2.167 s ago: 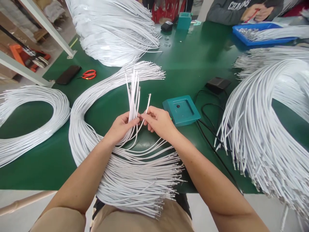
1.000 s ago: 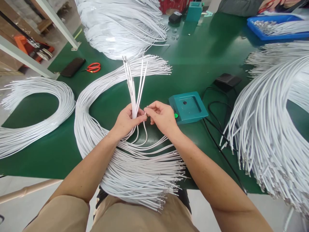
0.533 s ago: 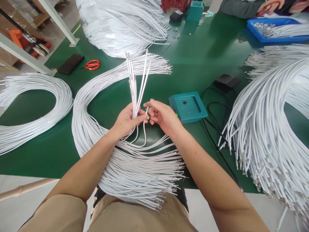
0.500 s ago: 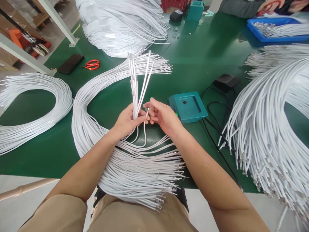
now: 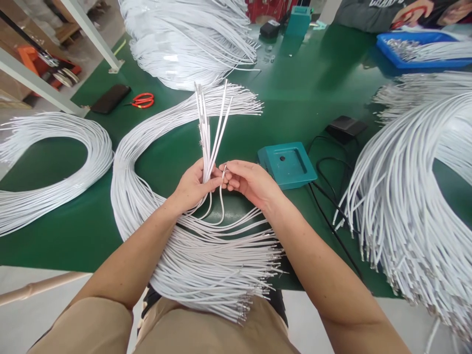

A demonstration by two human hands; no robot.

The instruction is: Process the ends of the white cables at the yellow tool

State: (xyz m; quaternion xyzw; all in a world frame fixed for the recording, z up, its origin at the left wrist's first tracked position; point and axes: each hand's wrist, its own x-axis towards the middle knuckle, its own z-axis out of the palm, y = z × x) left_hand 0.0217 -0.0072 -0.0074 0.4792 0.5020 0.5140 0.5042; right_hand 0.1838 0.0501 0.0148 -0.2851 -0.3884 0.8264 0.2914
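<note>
My left hand (image 5: 196, 186) is closed around several white cables (image 5: 207, 132), whose ends stand up above the fist. Beside its thumb, one cable end (image 5: 222, 184) sticks out toward the right. My right hand (image 5: 250, 182) pinches the tip of that cable, thumb against fingers; a small bit of metal shows there, too small to name. Below both hands lies a large curved bundle of white cables (image 5: 129, 196), its lower ends with metal tips spread near my lap. Just right of my right hand sits a teal device (image 5: 289, 164) with a recessed square top.
More cable bundles lie at left (image 5: 88, 132), at the back (image 5: 184, 44) and at right (image 5: 405, 172). Red-handled scissors (image 5: 143, 100) lie beside a dark case (image 5: 110, 98). Black cords (image 5: 334, 196) trail from the device. A person's hand (image 5: 413, 12) is behind a blue tray (image 5: 401, 61).
My right hand's fingers have closed in on the cable end, the thumb and index finger coming down onto its tip. My left hand keeps its hold almost unmoved.
</note>
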